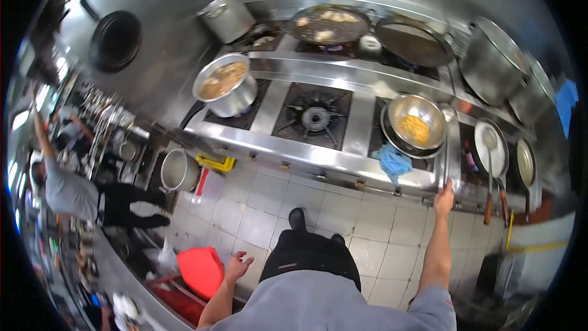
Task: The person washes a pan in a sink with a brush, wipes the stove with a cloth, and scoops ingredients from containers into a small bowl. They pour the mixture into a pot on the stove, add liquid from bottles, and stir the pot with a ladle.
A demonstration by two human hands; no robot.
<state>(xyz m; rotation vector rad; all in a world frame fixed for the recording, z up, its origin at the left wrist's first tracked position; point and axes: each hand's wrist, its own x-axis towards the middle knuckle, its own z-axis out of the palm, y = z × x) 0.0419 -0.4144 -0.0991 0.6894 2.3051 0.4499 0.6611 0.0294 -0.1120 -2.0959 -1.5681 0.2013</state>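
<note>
Steel-coloured and long-handled, the ladle (447, 141) lies along the right part of the stove (264, 113), its round bowl just beside a metal bowl (399, 108) of yellow food (414, 129). The right hand (445, 198) is at the near end of the ladle's handle, past the stove's front edge, its fingers clamped on that handle. The left hand (237, 266) holds nothing; it hangs low near a red object (201, 271), its fingers apart and slightly curled.

The metal bowl sits over a dark-rimmed pan (387, 130), and a blue cloth (394, 163) lies beside them, drooping over the front edge. Left of these are a bare burner (315, 117) and a saucepan (246, 94) of food in liquid. Behind, a wide pan (311, 26) holds pale pieces in dark liquid, next to another wide pan (411, 40). To the right, a wooden-handled utensil (489, 168) rests in a pan (499, 147) with white contents. Well apart, at far left, stands another person (72, 192).
</note>
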